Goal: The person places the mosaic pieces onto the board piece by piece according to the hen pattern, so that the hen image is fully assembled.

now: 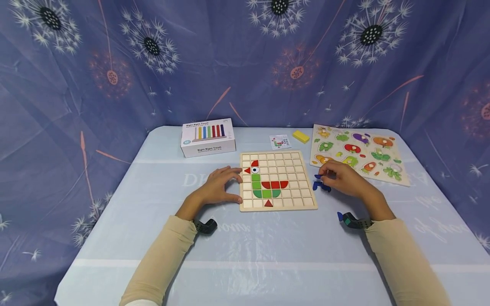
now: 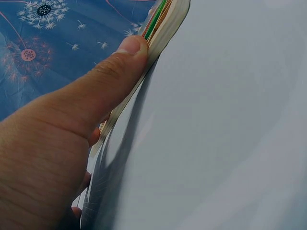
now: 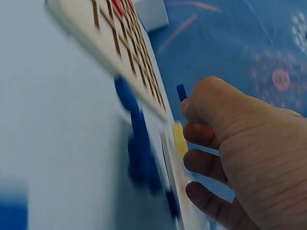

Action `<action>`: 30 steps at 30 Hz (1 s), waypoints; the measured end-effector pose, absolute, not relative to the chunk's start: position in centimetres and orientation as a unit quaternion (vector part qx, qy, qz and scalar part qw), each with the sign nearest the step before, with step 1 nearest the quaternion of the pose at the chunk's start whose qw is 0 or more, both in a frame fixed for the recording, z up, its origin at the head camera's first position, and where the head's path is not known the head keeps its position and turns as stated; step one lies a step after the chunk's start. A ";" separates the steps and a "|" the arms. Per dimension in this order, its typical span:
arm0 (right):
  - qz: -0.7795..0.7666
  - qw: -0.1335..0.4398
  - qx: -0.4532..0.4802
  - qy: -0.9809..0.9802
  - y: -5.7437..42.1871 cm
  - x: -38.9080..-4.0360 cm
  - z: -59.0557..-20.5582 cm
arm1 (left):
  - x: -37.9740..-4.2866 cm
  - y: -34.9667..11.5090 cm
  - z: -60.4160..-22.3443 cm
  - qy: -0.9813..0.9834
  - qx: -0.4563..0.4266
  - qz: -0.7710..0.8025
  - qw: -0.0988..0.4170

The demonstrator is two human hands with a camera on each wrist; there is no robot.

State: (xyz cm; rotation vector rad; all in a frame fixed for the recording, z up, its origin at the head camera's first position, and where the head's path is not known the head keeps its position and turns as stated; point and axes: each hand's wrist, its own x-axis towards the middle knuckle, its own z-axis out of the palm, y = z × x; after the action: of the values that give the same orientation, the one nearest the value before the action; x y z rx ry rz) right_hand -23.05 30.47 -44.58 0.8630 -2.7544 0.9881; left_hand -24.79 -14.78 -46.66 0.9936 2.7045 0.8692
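Note:
A wooden grid board [image 1: 298,185] lies mid-table, carrying red, green and eye-marked tiles that form a bird shape. My left hand [image 1: 220,187] touches the board's left edge, fingers spread along it; in the left wrist view its thumb [image 2: 112,76] presses against the side. Off the board's right edge, my right hand [image 1: 344,179] pinches a small blue tile [image 3: 181,92] between thumb and forefinger. Beneath that hand lie several loose blue tiles [image 1: 322,187], blurred in the right wrist view. Another blue tile [image 1: 340,216] lies nearer, by the right wrist.
A picture card [image 1: 280,142] and a yellow block [image 1: 300,136] lie behind the board. The white box [image 1: 209,138] with an abacus picture stands back left. At the right lies a vegetable puzzle board [image 1: 360,153], partly behind my right hand. A dandelion-patterned curtain [image 1: 229,63] hangs behind the table.

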 end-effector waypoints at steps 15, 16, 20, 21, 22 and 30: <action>0.312 -0.077 0.340 -0.884 22.8 -27.4 -44.8 | -24.8 -14.9 -46.7 0.898 0.327 0.287 0.071; 0.309 -0.081 0.342 -0.883 22.6 -27.5 -44.7 | -24.8 -14.9 -46.7 0.898 0.327 0.287 0.072; 0.293 -0.090 0.352 -0.884 22.2 -27.9 -44.7 | -24.9 -14.8 -46.7 0.899 0.327 0.283 0.073; 0.290 -0.091 0.356 -0.884 22.1 -27.9 -44.7 | -24.9 -14.8 -46.7 0.899 0.327 0.283 0.072; 0.286 -0.091 0.358 -0.884 22.1 -27.9 -44.7 | -24.9 -14.8 -46.7 0.899 0.327 0.284 0.072; 0.293 -0.098 0.349 -0.885 21.9 -27.8 -44.7 | -24.9 -14.8 -46.8 0.899 0.327 0.283 0.069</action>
State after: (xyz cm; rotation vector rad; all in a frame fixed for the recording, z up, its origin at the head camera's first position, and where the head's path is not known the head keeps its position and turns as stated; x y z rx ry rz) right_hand -27.79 21.86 -44.71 1.1710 -2.9662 0.9841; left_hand -24.93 -14.82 -46.81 0.9853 2.7063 0.8528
